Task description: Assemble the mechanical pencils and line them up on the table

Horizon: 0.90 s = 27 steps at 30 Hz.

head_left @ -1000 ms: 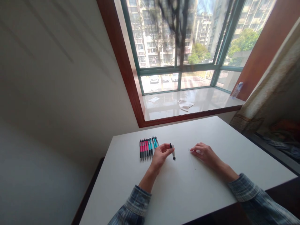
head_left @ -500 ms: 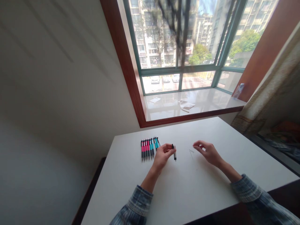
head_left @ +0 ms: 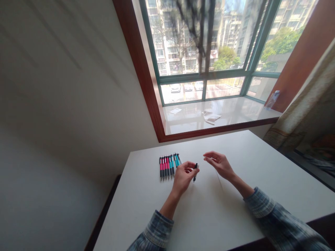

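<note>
A black pen [head_left: 195, 178] is pinched between the thumb and fingers of my left hand [head_left: 181, 177], held nearly upright with a slight tilt above the white table. My right hand [head_left: 219, 164] hovers to the right of it, thumb and fingertips drawn together in a pinch. Whatever may be between those fingertips is too small to make out. Beneath my right wrist a thin pale stick-like piece [head_left: 219, 179] lies on the table, partly covered by the hand. Left of my left hand, several pink-and-black and turquoise-and-black pens [head_left: 167, 167] lie side by side in a row.
The white table [head_left: 146, 209] meets the wall and a red-brown window frame [head_left: 188, 135]. On the sill sit a crumpled white paper or cloth [head_left: 211, 117], a flat paper [head_left: 175, 111] and a clear bottle [head_left: 272, 100]. A curtain [head_left: 300, 101] hangs at the right.
My right hand has moved left, closer to the pen in my left hand. That pen has tilted a little. The view has shifted slightly.
</note>
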Each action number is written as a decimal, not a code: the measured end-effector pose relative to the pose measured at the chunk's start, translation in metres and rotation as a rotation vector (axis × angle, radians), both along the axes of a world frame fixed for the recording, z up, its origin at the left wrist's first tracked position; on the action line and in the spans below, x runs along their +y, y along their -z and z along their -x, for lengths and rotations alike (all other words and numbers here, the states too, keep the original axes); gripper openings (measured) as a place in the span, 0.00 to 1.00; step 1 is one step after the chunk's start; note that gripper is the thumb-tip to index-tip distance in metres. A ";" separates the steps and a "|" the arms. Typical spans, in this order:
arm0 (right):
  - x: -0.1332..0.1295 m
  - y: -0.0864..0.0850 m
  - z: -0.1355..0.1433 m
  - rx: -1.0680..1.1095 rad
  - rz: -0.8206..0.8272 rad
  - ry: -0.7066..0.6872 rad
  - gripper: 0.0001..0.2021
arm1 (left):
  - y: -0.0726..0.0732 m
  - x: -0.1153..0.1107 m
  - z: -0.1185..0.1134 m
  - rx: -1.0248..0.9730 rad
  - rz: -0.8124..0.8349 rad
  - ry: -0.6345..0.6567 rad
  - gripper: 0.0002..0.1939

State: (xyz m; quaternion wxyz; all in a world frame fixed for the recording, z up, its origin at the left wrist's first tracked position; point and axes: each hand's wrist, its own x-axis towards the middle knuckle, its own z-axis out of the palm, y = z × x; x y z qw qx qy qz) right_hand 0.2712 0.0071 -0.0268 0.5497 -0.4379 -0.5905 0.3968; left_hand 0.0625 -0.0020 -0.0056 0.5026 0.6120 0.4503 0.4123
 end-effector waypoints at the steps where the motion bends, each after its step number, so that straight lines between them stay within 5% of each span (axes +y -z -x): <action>1: -0.003 0.000 0.002 0.019 0.002 -0.007 0.17 | 0.000 0.000 0.000 0.021 -0.016 -0.006 0.14; 16: -0.016 0.002 0.016 0.022 -0.006 -0.140 0.11 | 0.001 -0.004 0.000 0.111 -0.107 0.043 0.10; 27: -0.020 -0.003 0.013 -0.161 -0.086 -0.089 0.11 | 0.005 0.002 0.002 0.005 -0.048 0.038 0.13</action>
